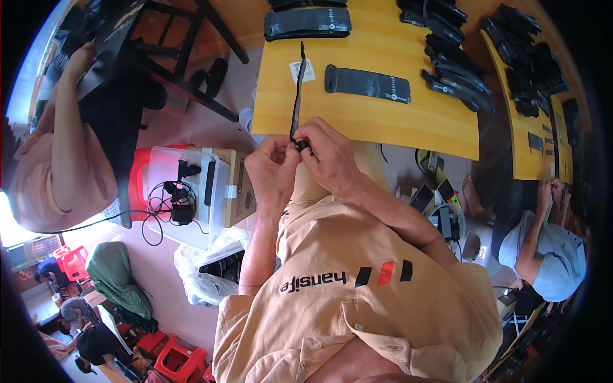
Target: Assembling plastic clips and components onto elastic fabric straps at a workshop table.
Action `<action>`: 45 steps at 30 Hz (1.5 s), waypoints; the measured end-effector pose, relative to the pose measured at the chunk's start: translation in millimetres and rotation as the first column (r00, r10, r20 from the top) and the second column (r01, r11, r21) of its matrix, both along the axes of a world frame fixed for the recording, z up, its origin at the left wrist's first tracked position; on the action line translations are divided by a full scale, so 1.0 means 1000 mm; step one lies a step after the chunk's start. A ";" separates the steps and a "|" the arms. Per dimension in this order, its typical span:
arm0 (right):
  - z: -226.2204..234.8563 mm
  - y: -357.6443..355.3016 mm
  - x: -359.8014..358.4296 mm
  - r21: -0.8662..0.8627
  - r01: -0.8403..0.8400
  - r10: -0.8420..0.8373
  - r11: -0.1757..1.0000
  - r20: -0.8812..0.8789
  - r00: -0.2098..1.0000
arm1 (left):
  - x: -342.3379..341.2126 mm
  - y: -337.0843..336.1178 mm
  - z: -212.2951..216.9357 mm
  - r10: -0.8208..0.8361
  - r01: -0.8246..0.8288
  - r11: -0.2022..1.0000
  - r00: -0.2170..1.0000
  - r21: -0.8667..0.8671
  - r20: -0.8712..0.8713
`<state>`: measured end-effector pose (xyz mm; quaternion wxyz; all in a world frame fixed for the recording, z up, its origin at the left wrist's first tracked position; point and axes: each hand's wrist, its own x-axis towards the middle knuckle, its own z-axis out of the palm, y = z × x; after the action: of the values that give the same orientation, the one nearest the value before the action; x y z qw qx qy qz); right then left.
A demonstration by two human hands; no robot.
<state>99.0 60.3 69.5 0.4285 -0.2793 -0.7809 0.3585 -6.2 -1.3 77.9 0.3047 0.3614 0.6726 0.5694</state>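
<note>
Both my hands are at the near edge of the yellow table, closed on one end of a long flat black strap. The strap stands edge-on, reaching away from me over the table. My left hand pinches it from the left, and my right hand grips a small dark looped end between thumb and fingers. The fingers partly hide that end. Beyond my hands, a single flat black strap with light printed marks lies on the table. A white label lies behind the held strap.
A stack of black straps sits at the far edge, and overlapping piles lie at the right. To my left, a clear plastic bin holds black cables beside a cardboard box. Other people work at both sides.
</note>
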 end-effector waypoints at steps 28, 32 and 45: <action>0.001 -0.002 -0.001 0.188 -0.047 0.022 0.981 0.136 0.990 | -0.025 0.003 0.001 -0.279 0.290 0.928 0.957 -0.234 0.083; 0.000 -0.002 0.000 0.163 -0.074 0.056 0.984 0.113 0.992 | -0.021 0.001 0.008 -0.254 0.266 0.926 0.964 -0.269 0.078; -0.004 0.008 0.005 -0.416 -0.218 0.186 0.883 -0.118 0.976 | -0.018 0.000 0.008 -0.211 0.233 0.962 0.965 -0.143 0.154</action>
<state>104.3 67.8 65.2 0.3463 -0.2697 -0.6918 0.5733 -24.3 -0.8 85.8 0.4402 0.3693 0.6485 0.4993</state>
